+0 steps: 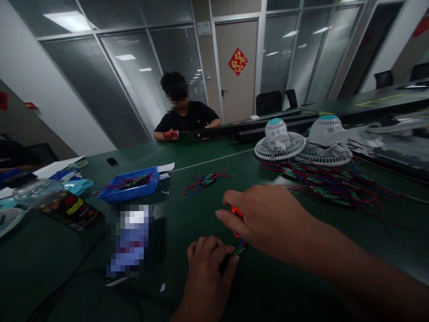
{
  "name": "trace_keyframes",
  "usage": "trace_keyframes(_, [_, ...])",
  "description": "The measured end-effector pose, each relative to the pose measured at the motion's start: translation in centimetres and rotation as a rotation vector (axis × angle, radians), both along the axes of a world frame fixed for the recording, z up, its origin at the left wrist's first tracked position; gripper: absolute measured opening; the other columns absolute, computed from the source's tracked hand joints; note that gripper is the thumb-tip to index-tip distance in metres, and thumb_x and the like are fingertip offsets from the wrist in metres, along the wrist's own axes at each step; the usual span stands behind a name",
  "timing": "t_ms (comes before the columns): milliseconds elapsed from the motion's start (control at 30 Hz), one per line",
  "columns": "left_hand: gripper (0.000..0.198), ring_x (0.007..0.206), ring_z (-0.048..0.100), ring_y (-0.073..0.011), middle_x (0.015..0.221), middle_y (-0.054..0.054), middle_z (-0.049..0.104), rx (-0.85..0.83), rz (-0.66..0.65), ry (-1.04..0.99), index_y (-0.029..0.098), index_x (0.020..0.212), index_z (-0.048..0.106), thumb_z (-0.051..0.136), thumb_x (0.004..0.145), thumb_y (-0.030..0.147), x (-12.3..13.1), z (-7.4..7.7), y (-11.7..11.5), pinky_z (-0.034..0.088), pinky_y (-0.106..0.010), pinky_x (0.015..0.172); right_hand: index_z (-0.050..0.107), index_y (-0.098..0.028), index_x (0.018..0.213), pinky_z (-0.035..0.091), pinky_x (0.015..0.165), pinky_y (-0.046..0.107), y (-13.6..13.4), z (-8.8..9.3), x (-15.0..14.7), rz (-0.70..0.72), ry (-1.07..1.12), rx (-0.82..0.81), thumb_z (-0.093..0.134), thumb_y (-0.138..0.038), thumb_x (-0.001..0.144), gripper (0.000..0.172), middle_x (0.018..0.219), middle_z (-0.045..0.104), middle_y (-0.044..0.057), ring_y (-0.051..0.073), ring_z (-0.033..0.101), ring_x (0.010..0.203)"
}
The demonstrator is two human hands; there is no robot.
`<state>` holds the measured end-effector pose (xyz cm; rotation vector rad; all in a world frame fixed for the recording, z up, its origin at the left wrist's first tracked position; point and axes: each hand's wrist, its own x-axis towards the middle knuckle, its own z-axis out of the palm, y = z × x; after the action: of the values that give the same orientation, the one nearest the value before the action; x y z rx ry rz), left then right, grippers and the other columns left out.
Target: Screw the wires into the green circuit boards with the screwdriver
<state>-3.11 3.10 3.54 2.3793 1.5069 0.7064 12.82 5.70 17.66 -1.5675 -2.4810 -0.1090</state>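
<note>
left hand (208,268) pinch-tight on circuit board (239,249), right hand (268,219) closed around orange tool (237,212), blue tray (130,193) leftward, wired boards (323,182) rightward

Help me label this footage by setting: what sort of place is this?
Probably a small electronics assembly room, perhaps in an office: wired circuit boards are heaped on a green worktable, white slotted housings sit beside them, and blind-covered glass partitions stand beyond.

Electronics workshop in an office-type room, shown by a long green worktable (181,214), heaped green circuit boards with red and blue wires (323,192), white slatted plastic housings (276,132), grey-blinded glass partitions (130,80) and black office chairs (269,103).
</note>
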Motion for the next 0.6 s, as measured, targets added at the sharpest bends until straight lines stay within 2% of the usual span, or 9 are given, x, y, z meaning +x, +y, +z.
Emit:
trace_keyframes(133, [0.017, 0.086, 0.056, -0.0244, 0.088, -0.001, 0.064, -0.009, -0.007, -0.004, 0.028, 0.093, 0.069, 0.060, 0.083, 0.018, -0.17, -0.26, 0.06, 0.038, -0.042, 0.077, 0.059, -0.020, 0.086, 0.015, 0.047, 0.027, -0.14, -0.06, 0.04, 0.004, 0.022, -0.023, 0.048, -0.037, 0.087, 0.021, 0.064, 0.063, 0.004, 0.017, 0.056, 0.055])
trace_keyframes(267, [0.017, 0.088, 0.056, -0.0251, 0.090, -0.001, 0.064, -0.018, -0.019, 0.005, 0.029, 0.094, 0.069, 0.060, 0.083, 0.020, -0.32, -0.29, 0.10, 0.036, -0.044, 0.079, 0.057, -0.017, 0.090, 0.015, 0.046, 0.028, -0.37, 0.05, 0.02, 0.000, 0.064, -0.066, 0.050, -0.032, 0.083, 0.018, 0.069, 0.064, 0.005, 0.018, 0.056, 0.057])
trace_keyframes(600, [0.018, 0.088, 0.058, -0.0251, 0.090, -0.001, 0.067, 0.034, -0.031, 0.027, 0.029, 0.095, 0.070, 0.060, 0.083, 0.022, -0.71, -0.70, 0.24, 0.039, -0.043, 0.078, 0.055, -0.016, 0.082, 0.019, 0.047, 0.028, -0.33, -0.01, 0.11, 0.059, 0.177, -0.080, 0.054, -0.024, 0.076, 0.010, 0.069, 0.060, 0.003, 0.014, 0.049, 0.056])
